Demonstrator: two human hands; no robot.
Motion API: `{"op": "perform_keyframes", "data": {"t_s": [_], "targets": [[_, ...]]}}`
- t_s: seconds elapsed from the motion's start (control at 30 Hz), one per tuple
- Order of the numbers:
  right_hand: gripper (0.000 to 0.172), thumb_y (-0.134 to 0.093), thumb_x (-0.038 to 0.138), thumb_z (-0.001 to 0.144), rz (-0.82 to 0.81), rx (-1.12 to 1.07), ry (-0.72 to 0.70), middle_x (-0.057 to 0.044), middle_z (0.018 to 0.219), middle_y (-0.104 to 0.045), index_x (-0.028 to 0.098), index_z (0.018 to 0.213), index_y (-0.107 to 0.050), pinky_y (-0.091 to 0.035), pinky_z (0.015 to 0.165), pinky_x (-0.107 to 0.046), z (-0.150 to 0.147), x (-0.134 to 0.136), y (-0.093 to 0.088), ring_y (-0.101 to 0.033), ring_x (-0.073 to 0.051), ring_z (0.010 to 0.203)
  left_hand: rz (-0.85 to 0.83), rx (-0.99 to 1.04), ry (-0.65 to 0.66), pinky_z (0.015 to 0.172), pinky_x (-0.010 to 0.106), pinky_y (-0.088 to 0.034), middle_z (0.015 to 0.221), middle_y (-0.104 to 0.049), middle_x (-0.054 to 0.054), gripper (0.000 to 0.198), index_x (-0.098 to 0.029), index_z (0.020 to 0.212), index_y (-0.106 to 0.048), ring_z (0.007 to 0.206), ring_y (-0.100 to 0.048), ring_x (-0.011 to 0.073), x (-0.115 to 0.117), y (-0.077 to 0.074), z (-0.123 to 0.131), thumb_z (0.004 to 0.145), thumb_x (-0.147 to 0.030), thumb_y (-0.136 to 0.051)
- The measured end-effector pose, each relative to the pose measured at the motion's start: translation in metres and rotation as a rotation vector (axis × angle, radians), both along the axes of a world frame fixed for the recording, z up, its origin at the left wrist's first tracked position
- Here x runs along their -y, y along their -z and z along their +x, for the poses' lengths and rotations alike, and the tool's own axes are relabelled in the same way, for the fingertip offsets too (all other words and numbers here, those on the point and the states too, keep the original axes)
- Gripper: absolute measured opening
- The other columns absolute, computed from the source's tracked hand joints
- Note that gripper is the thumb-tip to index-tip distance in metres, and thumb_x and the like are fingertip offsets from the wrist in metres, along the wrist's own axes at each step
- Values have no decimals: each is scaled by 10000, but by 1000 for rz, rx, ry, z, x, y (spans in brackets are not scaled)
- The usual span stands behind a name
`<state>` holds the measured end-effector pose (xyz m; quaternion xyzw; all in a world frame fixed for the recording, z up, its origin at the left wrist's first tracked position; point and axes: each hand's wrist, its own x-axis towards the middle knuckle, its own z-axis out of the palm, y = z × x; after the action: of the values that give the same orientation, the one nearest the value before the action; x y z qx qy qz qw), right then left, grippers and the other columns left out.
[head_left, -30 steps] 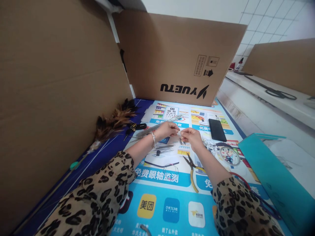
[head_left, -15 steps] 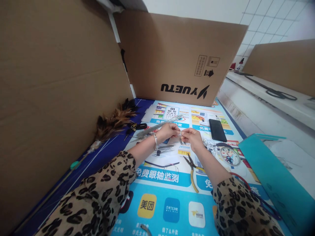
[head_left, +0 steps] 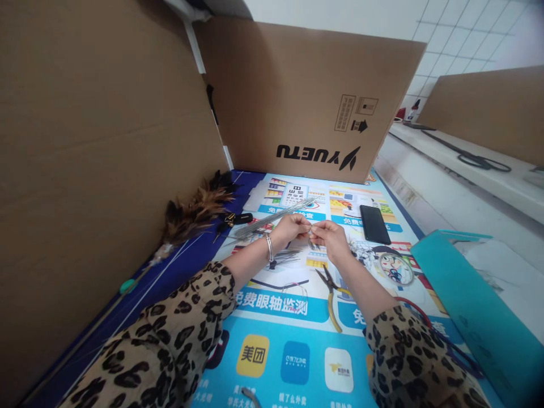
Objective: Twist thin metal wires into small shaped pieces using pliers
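Note:
Over the printed sheet, my left hand [head_left: 293,228] and my right hand [head_left: 334,239] meet fingertip to fingertip, both pinched closed. Between them is a thin wire, mostly hidden by the fingers. Small silvery wire ends [head_left: 313,244] hang below my right fingers. Behind my left hand lies a bundle of long silver wires [head_left: 272,218]. Short dark wire pieces [head_left: 289,258] are spread below the hands. Yellow-handled needle-nose pliers [head_left: 332,294] lie with jaws parted, nearer to me than my right hand.
A black phone [head_left: 374,224] and a round clear dish [head_left: 396,267] lie on the right, near a teal folder [head_left: 471,306]. Brown feathers [head_left: 195,209] and black-handled snips [head_left: 233,219] are at left. Cardboard panels [head_left: 306,85] stand behind; scissors [head_left: 480,161] rest on the ledge.
My fingertips have drawn slightly closer together, and the wire ends under my right hand hang a little differently. The view has shifted slightly; the things on the sheet stay put.

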<state>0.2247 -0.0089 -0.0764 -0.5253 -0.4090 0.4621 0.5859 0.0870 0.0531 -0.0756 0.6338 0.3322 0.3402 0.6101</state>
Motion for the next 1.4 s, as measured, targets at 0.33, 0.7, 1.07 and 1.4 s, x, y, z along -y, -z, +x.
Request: {"op": "perform_keyframes", "data": {"t_s": [0.33, 0.7, 1.07, 1.4], "targets": [[241, -662, 354, 610, -31, 80, -15, 12, 593, -593, 166, 736, -583, -507, 553, -242, 1, 1, -4, -573, -104, 552, -14, -28, 16, 517, 200, -436, 595, -589, 8, 140, -109, 737, -591, 491, -514, 62, 0, -2, 1, 675, -231, -621], [56, -610, 169, 542, -286, 495, -83, 7, 384, -541, 165, 597, -605, -371, 362, -206, 21, -6, -3, -502, -119, 361, 452, -616, 332, 440, 190, -307, 468, -583, -20, 72, -183, 607, -673, 445, -504, 92, -24, -34, -35, 572, -219, -622], [246, -517, 450, 710, -163, 1046, 159, -10, 623, -622, 220, 685, -600, -316, 518, -237, 13, -1, -1, -545, -150, 591, 855, -994, 366, 547, 242, -316, 644, -655, 42, 139, -215, 595, -687, 543, -506, 147, -10, -37, -35, 560, -165, -563], [301, -396, 458, 815, -108, 1266, 207, 9, 633, -601, 239, 756, -593, -246, 514, -233, 6, 5, -6, -508, -140, 609, 868, -1005, 376, 592, 266, -352, 648, -647, 71, 123, -191, 614, -678, 567, -532, 170, 0, -41, -32, 594, -201, -557]]}}
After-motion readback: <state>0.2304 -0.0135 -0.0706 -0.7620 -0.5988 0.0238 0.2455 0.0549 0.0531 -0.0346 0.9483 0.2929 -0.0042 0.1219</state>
